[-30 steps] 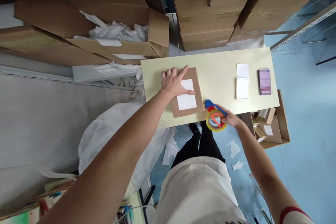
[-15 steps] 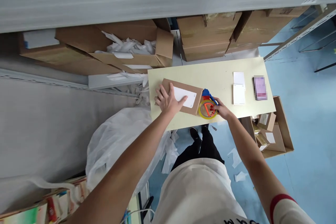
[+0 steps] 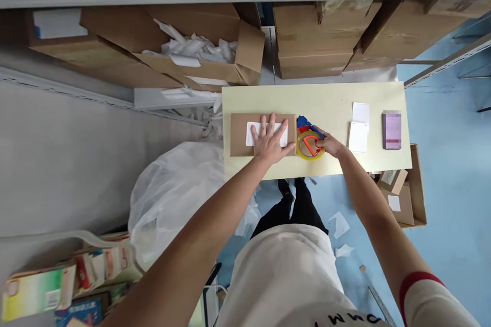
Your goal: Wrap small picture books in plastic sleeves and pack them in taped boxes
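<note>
A flat brown cardboard package (image 3: 240, 135) with a white label lies lengthwise on the pale yellow table (image 3: 326, 99). My left hand (image 3: 271, 140) rests flat on top of it, fingers spread over the label. My right hand (image 3: 330, 144) grips a tape dispenser (image 3: 309, 140) with a yellow roll, red frame and blue head. The dispenser sits against the package's right end.
Two white label sheets (image 3: 358, 130) and a purple card (image 3: 392, 130) lie on the table's right side. Open cardboard boxes (image 3: 207, 56) with white paper stand behind. A white plastic bag (image 3: 172, 189) is at the left, an open box (image 3: 402, 199) on the blue floor at the right.
The package has turned from upright to lengthwise under my left hand. My right hand brought the tape dispenser from the table's front edge up against the package's right end.
</note>
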The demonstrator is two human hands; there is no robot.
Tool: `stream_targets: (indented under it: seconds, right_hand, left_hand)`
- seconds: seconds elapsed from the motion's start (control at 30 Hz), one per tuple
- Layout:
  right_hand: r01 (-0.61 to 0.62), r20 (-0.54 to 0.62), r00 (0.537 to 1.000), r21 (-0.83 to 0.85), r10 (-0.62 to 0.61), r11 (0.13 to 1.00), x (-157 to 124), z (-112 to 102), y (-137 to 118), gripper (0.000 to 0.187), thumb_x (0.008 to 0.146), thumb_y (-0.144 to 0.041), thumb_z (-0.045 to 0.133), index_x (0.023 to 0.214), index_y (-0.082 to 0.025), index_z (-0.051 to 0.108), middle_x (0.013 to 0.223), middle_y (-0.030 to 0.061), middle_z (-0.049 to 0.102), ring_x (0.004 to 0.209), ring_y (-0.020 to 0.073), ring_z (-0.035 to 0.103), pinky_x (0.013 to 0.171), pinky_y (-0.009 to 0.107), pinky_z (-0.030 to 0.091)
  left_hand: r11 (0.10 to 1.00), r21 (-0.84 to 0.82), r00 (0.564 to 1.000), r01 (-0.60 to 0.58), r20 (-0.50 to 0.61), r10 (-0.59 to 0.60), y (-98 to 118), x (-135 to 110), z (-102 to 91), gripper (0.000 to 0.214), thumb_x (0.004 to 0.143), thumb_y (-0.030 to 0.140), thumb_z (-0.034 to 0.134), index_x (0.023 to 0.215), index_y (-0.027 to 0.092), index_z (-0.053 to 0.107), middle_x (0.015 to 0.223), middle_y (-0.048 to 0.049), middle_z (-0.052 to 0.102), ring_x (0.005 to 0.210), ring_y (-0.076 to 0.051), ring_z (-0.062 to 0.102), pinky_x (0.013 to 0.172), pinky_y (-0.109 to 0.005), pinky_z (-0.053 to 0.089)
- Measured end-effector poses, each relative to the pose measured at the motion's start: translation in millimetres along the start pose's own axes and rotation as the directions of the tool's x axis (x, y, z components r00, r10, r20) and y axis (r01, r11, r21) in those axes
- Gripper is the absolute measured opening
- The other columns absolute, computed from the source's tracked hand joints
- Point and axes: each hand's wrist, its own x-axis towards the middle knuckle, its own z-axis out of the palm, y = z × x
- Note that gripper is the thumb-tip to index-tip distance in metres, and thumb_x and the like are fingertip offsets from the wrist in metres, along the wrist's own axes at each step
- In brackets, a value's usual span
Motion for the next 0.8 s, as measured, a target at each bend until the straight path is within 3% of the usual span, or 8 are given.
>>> stream_targets:
  seconds: [0.17, 0.27, 0.33, 0.43, 0.57, 0.63, 0.7, 0.8]
  right_hand:
    - [-0.058, 0.047, 0.997, -0.083, 0.062, 0.995, -64, 16, 42, 0.094, 0.060, -0.011, 0.061, 0.150, -0.024, 0.033, 0.112, 0.0045, 0.067, 0.090, 0.0202, 0.062, 0.082, 0.035, 0.053]
    - [-0.069, 0.075, 0.993, -0.285, 0.094, 0.956, -95, 39, 62, 0.091, 0.061, -0.011, 0.062, 0.148, -0.028, 0.038, 0.105, 0.0027, 0.069, 0.084, 0.0197, 0.064, 0.078, 0.034, 0.053]
    - [-0.021, 0.011, 0.999, -0.502, 0.030, 0.864, -102, 64, 61, 0.086, 0.063, -0.013, 0.064, 0.144, -0.032, 0.043, 0.101, 0.0020, 0.068, 0.081, 0.0200, 0.064, 0.079, 0.034, 0.053]
    - [0.046, -0.072, 0.983, -0.788, -0.166, 0.614, -98, 108, 46, 0.072, 0.071, -0.023, 0.069, 0.140, -0.035, 0.050, 0.100, 0.0064, 0.065, 0.083, 0.0230, 0.065, 0.084, 0.036, 0.050]
    - [0.064, -0.036, 0.973, -0.906, -0.228, 0.417, -109, 142, 35, 0.062, 0.080, -0.032, 0.066, 0.140, -0.034, 0.050, 0.104, 0.0113, 0.061, 0.088, 0.0284, 0.066, 0.083, 0.039, 0.050]
    - [0.050, -0.093, 0.955, -0.885, -0.280, 0.462, -127, 141, 39, 0.065, 0.081, -0.033, 0.065, 0.143, -0.032, 0.046, 0.104, 0.0110, 0.061, 0.089, 0.0279, 0.065, 0.082, 0.039, 0.051]
    - [0.074, -0.175, 0.913, -0.819, -0.370, 0.569, -147, 135, 43, 0.069, 0.081, -0.037, 0.064, 0.145, -0.028, 0.040, 0.107, 0.0105, 0.061, 0.093, 0.0277, 0.064, 0.085, 0.041, 0.051]
    - [0.205, -0.261, 0.805, -0.721, -0.533, 0.662, -173, 130, 44, 0.069, 0.082, -0.035, 0.056, 0.145, -0.024, 0.034, 0.117, 0.0117, 0.060, 0.106, 0.0286, 0.060, 0.091, 0.045, 0.050]
  left_hand:
    - [1.000, 0.003, 1.000, 0.010, 0.018, -0.010, 1, 0, -0.9, 0.080, 0.085, 0.065, 0.044, 0.153, 0.030, 0.022, 0.164, -0.0095, 0.006, 0.149, -0.039, 0.001, 0.113, -0.065, 0.003]
    - [1.000, 0.004, 1.000, 0.003, 0.007, -0.003, 2, -2, -0.4, 0.081, 0.085, 0.065, 0.046, 0.154, 0.030, 0.022, 0.164, -0.0090, 0.007, 0.149, -0.038, -0.001, 0.113, -0.064, 0.002]
    - [1.000, -0.005, 1.000, -0.009, -0.003, 0.009, 3, -3, 0.6, 0.082, 0.084, 0.065, 0.048, 0.153, 0.030, 0.022, 0.164, -0.0090, 0.008, 0.149, -0.039, -0.002, 0.113, -0.065, 0.002]
    - [0.998, -0.051, 0.999, -0.030, -0.012, 0.030, 1, 0, 0.4, 0.081, 0.084, 0.064, 0.048, 0.153, 0.029, 0.024, 0.164, -0.0085, 0.008, 0.149, -0.038, -0.004, 0.113, -0.066, -0.001]
    - [0.954, -0.299, 0.999, 0.005, 0.045, 0.009, -12, 1, -9.5, 0.074, 0.091, 0.058, 0.037, 0.154, 0.025, 0.020, 0.164, -0.0092, 0.009, 0.150, -0.032, -0.002, 0.116, -0.059, 0.004]
    - [0.877, -0.480, 1.000, 0.010, 0.016, -0.003, -20, -14, -17.3, 0.069, 0.093, 0.054, 0.033, 0.154, 0.022, 0.021, 0.163, -0.0106, 0.016, 0.151, -0.028, 0.006, 0.118, -0.053, 0.010]
    - [0.782, -0.621, 0.991, -0.057, -0.128, -0.029, -25, -44, -22.8, 0.065, 0.093, 0.054, 0.036, 0.149, 0.022, 0.033, 0.159, -0.0118, 0.029, 0.149, -0.027, 0.018, 0.118, -0.048, 0.017]
    - [0.642, -0.753, 0.925, -0.142, -0.332, -0.185, -17, -105, -22.3, 0.055, 0.086, 0.056, 0.049, 0.127, 0.020, 0.056, 0.137, -0.0144, 0.056, 0.131, -0.028, 0.048, 0.110, -0.046, 0.036]
